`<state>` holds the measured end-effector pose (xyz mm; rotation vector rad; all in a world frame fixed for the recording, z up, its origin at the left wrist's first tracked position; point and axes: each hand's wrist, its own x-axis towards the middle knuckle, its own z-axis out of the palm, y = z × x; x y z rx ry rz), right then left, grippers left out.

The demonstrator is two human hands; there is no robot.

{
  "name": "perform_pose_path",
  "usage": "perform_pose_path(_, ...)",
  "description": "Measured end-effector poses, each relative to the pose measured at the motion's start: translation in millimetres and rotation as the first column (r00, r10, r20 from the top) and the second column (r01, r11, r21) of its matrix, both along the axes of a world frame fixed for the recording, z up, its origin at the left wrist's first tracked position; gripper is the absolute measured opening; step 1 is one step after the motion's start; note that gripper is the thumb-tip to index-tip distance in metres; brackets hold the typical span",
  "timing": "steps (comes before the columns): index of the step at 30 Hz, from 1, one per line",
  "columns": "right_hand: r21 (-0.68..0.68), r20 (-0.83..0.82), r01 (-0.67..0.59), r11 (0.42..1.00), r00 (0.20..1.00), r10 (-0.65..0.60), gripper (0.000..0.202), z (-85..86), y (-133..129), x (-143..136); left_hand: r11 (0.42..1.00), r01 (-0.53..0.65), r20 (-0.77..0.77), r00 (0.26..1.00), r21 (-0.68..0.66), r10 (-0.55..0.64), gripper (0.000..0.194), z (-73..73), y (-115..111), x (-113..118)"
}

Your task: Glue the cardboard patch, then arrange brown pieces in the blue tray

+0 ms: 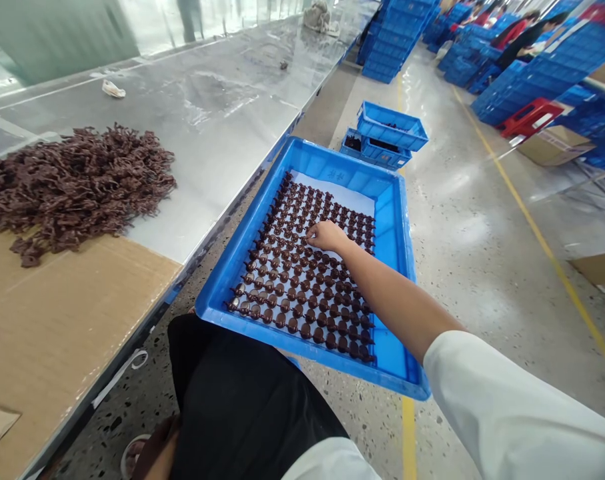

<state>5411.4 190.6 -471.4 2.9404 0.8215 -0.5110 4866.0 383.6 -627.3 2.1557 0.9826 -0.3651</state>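
Note:
A blue plastic tray (392, 220) stands in front of me, tilted in the view, beside the table edge. Rows of small dark brown round parts (292, 325) with thin stems cover a white sheet (355, 199) inside it. My right hand (328, 237) reaches in from the right over the middle of these rows. Its thumb and fingers are pinched together right at the parts; whatever they hold is too small to make out. My left hand is not visible.
On the metal table (207, 127) to the left lies a heap of tangled brown pieces (77, 180), partly on cardboard (82, 287). Small blue bins (392, 127) stand beyond the tray. Farther back are tall blue crate stacks (397, 33), a red stool (532, 118), boxes and seated people.

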Motion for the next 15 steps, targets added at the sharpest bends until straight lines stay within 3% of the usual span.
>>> perform_pose_path(6,0.002,-0.002,0.010,1.000,1.000,-0.010,0.033,6.5,-6.9,3.6,0.985,-0.163,-0.059,0.985,-0.049,0.160,0.035,13.0,0.8,5.1)
perform_pose_path(10,-0.021,-0.003,0.020,1.000,1.000,-0.020,0.031,6.2,-11.0,3.0,0.987,-0.155,-0.104,0.983,-0.043,0.150,0.037,17.3,-2.9,7.3)
perform_pose_path(15,-0.036,-0.002,0.034,0.999,0.999,-0.034,0.023,3.6,-10.0,-0.9,0.996,-0.089,-0.130,0.988,-0.017,0.086,0.045,7.4,-0.1,0.2)
